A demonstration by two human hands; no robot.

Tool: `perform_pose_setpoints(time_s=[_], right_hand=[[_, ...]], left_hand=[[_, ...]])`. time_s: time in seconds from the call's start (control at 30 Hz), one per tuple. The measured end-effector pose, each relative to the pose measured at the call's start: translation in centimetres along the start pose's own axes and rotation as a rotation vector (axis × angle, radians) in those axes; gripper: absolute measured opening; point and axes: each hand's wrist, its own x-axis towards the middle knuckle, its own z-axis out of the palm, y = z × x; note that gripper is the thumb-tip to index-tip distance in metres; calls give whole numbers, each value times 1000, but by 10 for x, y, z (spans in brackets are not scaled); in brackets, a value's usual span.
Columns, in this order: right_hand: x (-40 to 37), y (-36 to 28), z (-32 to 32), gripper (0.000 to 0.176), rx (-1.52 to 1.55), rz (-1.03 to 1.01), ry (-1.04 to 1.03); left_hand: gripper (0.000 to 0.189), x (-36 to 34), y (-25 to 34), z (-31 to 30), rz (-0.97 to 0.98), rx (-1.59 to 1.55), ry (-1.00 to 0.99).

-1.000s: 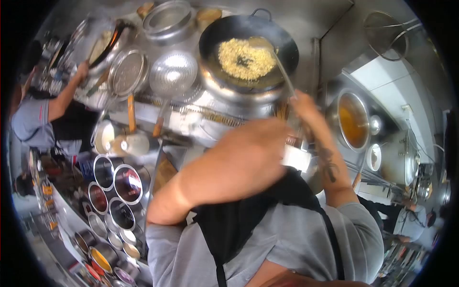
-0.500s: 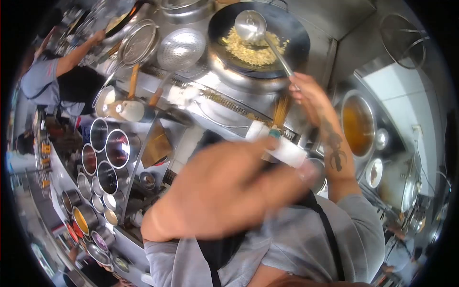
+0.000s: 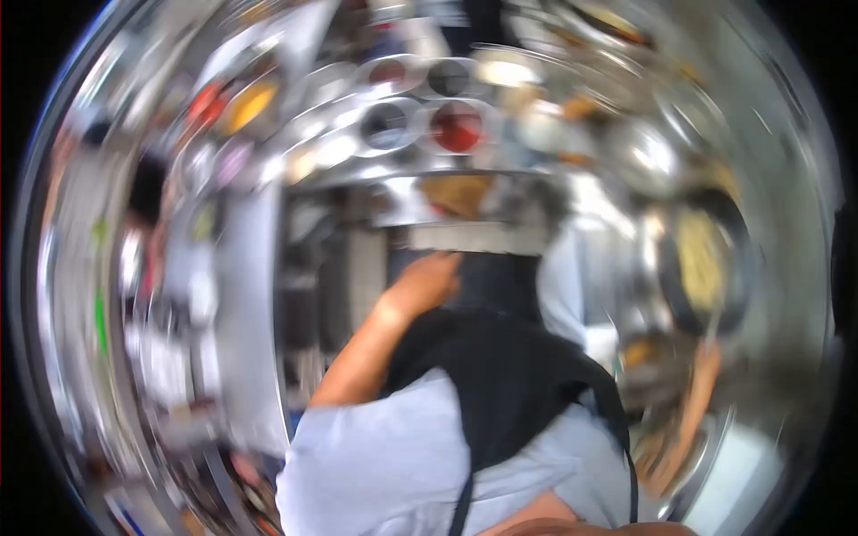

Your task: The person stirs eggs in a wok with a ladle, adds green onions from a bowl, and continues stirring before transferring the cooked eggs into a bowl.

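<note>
At the right, my right hand (image 3: 708, 359) is closed on the handle of a ladle (image 3: 713, 329), which reaches into a dark wok (image 3: 744, 268). Pale yellow fried rice (image 3: 700, 255) lies in the wok. The ladle's bowl is lost in blur. My left hand (image 3: 431, 281) hangs in front of my black apron (image 3: 500, 344), away from the wok, its fingers smeared by motion.
Across the counter ahead stand several metal pots, one with red contents (image 3: 456, 129). A shiny metal strainer (image 3: 652, 154) lies beyond the wok. To the left runs a steel counter (image 3: 246, 313), with a pan of orange-yellow food (image 3: 252, 107) farther off.
My view has swung left, so the wok now appears at the right. My left hand has dropped from close before the camera toward my apron. My right hand still grips the ladle.
</note>
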Motion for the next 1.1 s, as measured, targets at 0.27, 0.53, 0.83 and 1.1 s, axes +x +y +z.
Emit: perform_pose_setpoints(time_s=[0.27,0.53,0.83,1.1], right_hand=[[24,17,63,32,-317,-389,176],[0,-68,97,32,-283,-229,90],[-29,-102,93,32,-268,-41,23],[-42,-111,82,32,-265,57,9]], left_hand=[[30,-124,-195,-36,-508,-312,880],[32,-257,-411,-83,-876,-884,1358],[22,-279,-625,-158,-1008,-372,1415],[18,-252,-585,-185,-1108,-1294,1308]])
